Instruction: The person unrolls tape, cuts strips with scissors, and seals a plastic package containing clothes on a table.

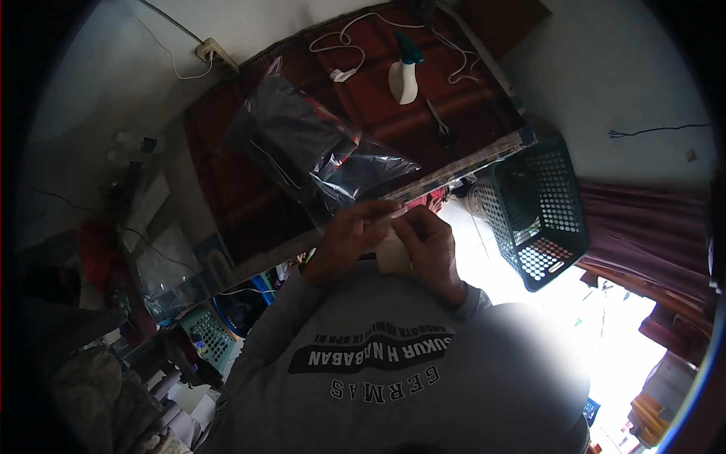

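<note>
Both my hands are close together in front of my grey shirt, just off the table's near edge. My left hand [344,242] has its fingers bent and pressed together near a pale roll-like object [393,255]. My right hand [429,250] is in a pinch at the top of that object; what is between the fingertips is too small to name. Beyond them, a clear plastic bag with dark folded cloth [291,132] lies on the dark red table [363,113], its near end close to my left hand.
On the table are a white spray bottle with a green head [406,79], scissors [439,125] and a white cable with plug [342,75]. A green perforated basket [533,212] stands right of the table. A wall socket [215,53] is at the back left.
</note>
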The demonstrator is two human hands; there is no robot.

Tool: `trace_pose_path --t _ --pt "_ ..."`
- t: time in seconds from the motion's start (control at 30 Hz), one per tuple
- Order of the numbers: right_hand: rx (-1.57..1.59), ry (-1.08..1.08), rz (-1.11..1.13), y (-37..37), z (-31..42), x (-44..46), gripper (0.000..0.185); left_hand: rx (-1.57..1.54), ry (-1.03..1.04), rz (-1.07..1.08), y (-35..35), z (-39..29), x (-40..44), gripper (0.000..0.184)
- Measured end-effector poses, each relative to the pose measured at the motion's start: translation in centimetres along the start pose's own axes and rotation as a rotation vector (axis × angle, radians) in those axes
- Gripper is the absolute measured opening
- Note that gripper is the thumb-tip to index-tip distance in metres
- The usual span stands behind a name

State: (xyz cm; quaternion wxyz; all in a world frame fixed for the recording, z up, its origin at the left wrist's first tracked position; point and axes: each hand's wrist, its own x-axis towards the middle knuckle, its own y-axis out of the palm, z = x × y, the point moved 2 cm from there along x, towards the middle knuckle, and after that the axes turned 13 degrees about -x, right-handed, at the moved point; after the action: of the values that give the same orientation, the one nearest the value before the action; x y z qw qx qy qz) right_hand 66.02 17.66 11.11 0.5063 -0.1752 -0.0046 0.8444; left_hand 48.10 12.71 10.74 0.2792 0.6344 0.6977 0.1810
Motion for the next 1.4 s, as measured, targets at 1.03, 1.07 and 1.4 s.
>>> trace_pose_path --t 1.03,1.07,1.4 --pt "-0.142 -0.097 0.388 -10.4 0.7 5.2 0.043 0.477 0.401 -0.491 10.0 5.0 4.9 0.025" --pt "-0.141 -0.097 0.398 -10.7 0.7 5.4 0.043 0.479 0.401 -0.501 10.2 5.2 5.0 0.025" --pt "-0.885 -0.355 -0.064 -15.6 -12.4 22.6 0.038 0.188 0.12 -0.303 8.3 2.8 4.7 0.045"
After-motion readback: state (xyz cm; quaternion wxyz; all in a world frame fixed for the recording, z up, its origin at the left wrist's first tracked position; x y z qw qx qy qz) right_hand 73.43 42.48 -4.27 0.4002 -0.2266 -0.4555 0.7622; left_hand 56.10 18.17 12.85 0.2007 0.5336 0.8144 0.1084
